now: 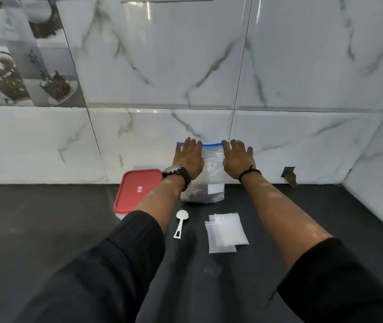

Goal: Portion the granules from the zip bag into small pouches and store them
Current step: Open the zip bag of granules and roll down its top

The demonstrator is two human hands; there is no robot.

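A clear zip bag (211, 173) with a blue zip strip stands upright against the marble wall, dark granules at its bottom. My left hand (187, 159) grips the left end of the zip strip and my right hand (237, 159) grips the right end. In front of the bag, a white plastic scoop (180, 222) lies on the black counter. To its right lies a small stack of clear empty pouches (225, 231). A container with a red lid (134, 191) sits left of the bag, partly hidden by my left forearm.
The black counter (46, 229) stretches to both sides and ends at the marble tiled wall behind. A side wall closes the right end. A small chipped hole (289, 176) shows in the wall base right of the bag.
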